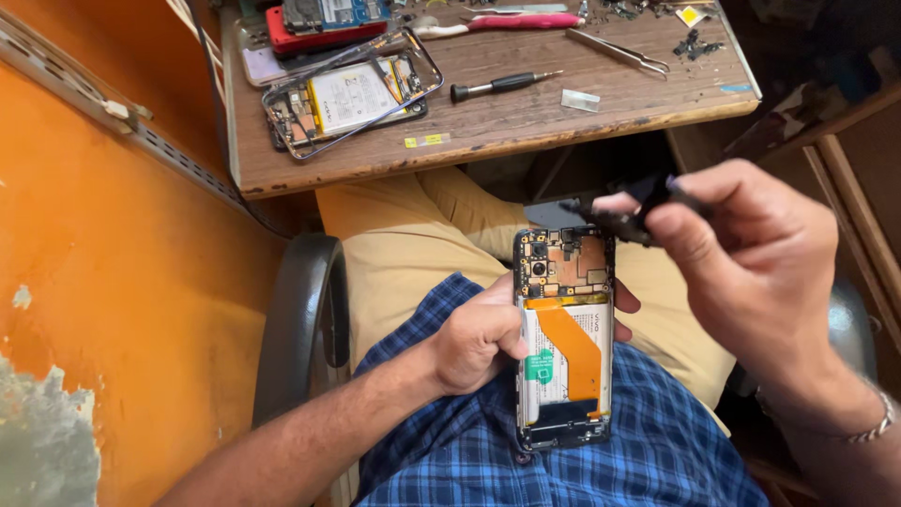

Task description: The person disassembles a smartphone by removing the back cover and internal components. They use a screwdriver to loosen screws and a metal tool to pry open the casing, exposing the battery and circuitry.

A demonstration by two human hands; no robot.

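While the left hand point(479, 340) grips the opened phone point(564, 338) by its edge, fingers wrapped behind w/ thumb on the front, the phone sits upright over the lap, back cover off, showing a white battery, orange flex strip & circuit board at top. Right hand point(751, 272) is just above-right of the phone's top, fingers pinched narrow on a small black part point(624, 221) that touches or nearly touches the phone's upper right corner; can't tell which. Beyond the phone, the wooden counter point(526, 122) carries the rest: 1 other stripped phone w/ loose frame point(352, 94) far upper-left of the held phone, 1 red phone body point(324, 23) behind that, 1 black-handled screwdriver point(502, 86) straight above, 1 pair of tweezers point(619, 49) above-right, 1 pink-handled tool point(511, 23) at the far edge, 1 small clear plastic piece point(580, 99), a scatter of tiny dark bits point(696, 43) near the far right corner. Left of the phone, a dark chair armrest point(305, 310) & an orange wall point(113, 282). Nothing sits between hands and phone; the right hand hides part of the black part. So: 2 hands, 3 phones total.
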